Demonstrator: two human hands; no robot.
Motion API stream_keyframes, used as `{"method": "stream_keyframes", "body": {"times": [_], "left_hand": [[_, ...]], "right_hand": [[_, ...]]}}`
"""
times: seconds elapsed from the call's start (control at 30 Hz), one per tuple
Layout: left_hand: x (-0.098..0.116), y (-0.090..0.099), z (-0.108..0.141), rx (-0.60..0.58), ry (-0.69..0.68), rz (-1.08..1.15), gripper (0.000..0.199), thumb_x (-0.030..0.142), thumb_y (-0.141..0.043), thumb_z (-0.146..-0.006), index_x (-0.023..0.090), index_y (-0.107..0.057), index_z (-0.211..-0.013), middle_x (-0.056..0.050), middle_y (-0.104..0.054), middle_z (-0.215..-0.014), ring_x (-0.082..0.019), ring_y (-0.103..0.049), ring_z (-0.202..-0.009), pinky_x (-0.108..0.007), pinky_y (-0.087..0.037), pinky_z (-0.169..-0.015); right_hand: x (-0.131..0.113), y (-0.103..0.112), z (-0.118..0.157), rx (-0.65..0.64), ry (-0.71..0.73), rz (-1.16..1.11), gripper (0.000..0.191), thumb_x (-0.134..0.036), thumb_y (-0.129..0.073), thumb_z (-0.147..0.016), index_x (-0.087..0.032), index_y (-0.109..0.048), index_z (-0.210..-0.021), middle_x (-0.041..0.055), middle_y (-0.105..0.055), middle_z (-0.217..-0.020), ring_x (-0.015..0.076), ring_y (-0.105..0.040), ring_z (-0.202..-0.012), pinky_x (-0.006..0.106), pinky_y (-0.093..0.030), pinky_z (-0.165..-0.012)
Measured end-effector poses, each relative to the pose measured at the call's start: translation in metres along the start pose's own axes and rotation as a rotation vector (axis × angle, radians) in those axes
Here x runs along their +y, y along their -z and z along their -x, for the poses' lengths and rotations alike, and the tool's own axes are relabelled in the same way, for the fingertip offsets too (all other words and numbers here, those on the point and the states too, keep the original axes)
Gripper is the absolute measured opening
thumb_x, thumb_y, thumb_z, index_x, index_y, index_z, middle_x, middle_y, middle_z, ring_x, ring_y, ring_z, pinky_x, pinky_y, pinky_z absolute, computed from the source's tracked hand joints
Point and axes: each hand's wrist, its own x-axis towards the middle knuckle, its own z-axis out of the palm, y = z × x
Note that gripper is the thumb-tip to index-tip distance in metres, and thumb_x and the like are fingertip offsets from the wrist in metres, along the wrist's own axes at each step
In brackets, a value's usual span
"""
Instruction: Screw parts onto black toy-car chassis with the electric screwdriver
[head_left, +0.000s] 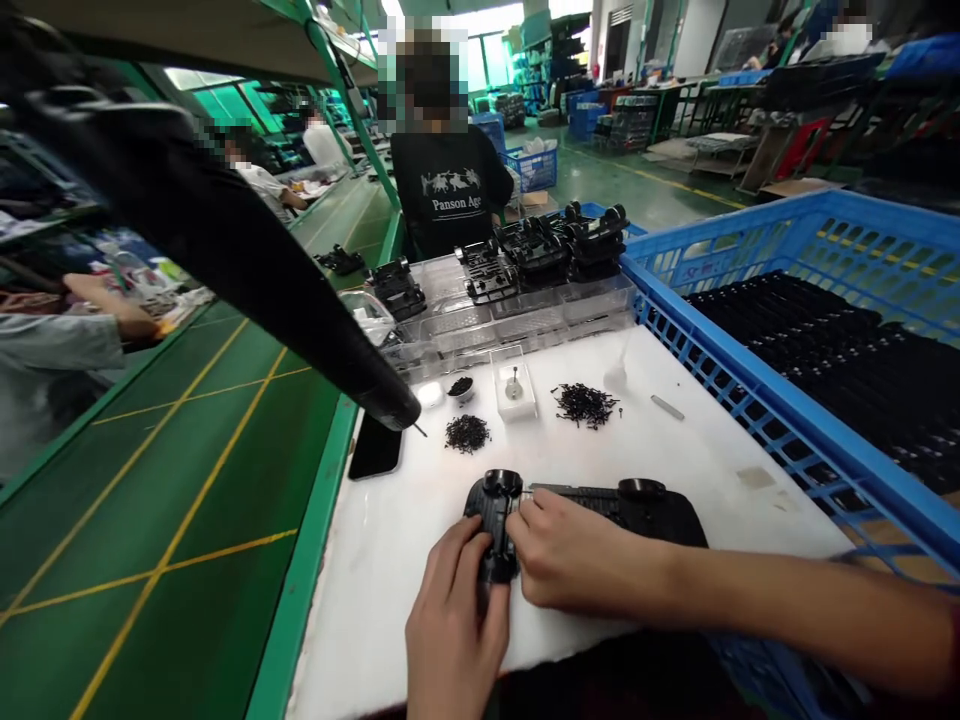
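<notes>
A black toy car chassis (675, 515) lies wheels-up on the white work surface in front of me. Around its left end, by the wheels, my left hand (459, 600) is closed, with fingers and thumb on either side. My right hand (559, 548) rests over the chassis just right of that axle, its fingers pinched against the underside. Whatever those fingertips hold is hidden. Beyond the hands sit two piles of small black screws, one at left (467, 433) and one at right (586, 405). A black power screwdriver (300, 310) hangs at upper left, its bit pointing down.
A phone (376, 445) lies at the left edge, near a small clear box (514, 388). Stacked chassis (536, 245) sit on a plastic tray behind. A blue crate (750, 395) of black parts borders the right; a green conveyor (202, 490) runs left. A person (450, 190) is ahead.
</notes>
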Motion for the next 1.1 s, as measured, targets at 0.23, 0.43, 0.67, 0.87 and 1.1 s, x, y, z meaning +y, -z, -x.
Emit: {"method": "stream_keyframes", "body": {"times": [0.23,0.43,0.67,0.87,1.1], "left_hand": [[0.0,-0.002,0.002,0.002,0.031,-0.004,0.033,0.017,-0.052,-0.095,0.023,-0.059,-0.126,-0.012,-0.061,-0.139,-0.03,-0.061,-0.127,-0.045,-0.058,-0.099],[0.001,-0.005,0.002,-0.002,0.012,0.0,0.035,0.014,-0.049,-0.095,0.022,-0.057,-0.128,-0.012,-0.06,-0.139,-0.03,-0.058,-0.129,-0.047,-0.056,-0.102],[-0.005,-0.004,0.004,0.009,-0.027,0.062,0.039,0.021,-0.05,-0.098,0.021,-0.055,-0.136,-0.014,-0.057,-0.144,-0.031,-0.056,-0.132,-0.05,-0.052,-0.109],[0.005,0.004,-0.002,-0.08,-0.002,0.05,0.053,0.022,-0.05,-0.094,0.023,-0.047,-0.147,-0.013,-0.053,-0.148,-0.033,-0.052,-0.136,-0.053,-0.048,-0.11],[0.01,0.006,-0.01,-0.14,-0.02,0.01,0.052,0.031,-0.054,-0.097,0.024,-0.047,-0.147,-0.014,-0.054,-0.144,-0.035,-0.05,-0.135,-0.057,-0.046,-0.11]], "right_hand": [[-0.015,0.0,-0.002,-0.039,0.013,0.091,0.017,-0.008,-0.056,-0.088,-0.016,-0.063,-0.074,0.0102,-0.057,-0.081,0.0254,-0.055,-0.073,0.039,-0.04,-0.066],[-0.006,-0.001,0.002,-0.084,-0.041,0.005,0.008,-0.01,-0.058,-0.087,-0.013,-0.066,-0.087,0.0118,-0.061,-0.09,0.0262,-0.058,-0.082,0.04,-0.045,-0.072],[0.027,0.015,0.025,-0.103,-0.206,-0.43,0.024,-0.02,-0.054,-0.094,-0.014,-0.06,-0.117,0.0084,-0.068,-0.096,0.0205,-0.061,-0.076,0.031,-0.043,-0.065],[0.064,0.038,0.009,0.226,-0.38,-0.626,0.063,-0.019,-0.057,-0.096,-0.009,-0.037,-0.155,0.0173,-0.069,-0.122,0.028,-0.067,-0.106,0.04,-0.053,-0.088],[0.122,0.093,-0.102,0.635,-0.217,-1.333,0.119,-0.053,-0.079,-0.085,-0.021,0.002,-0.165,0.0143,-0.023,-0.173,0.0312,-0.044,-0.148,0.03,-0.057,-0.1]]}}
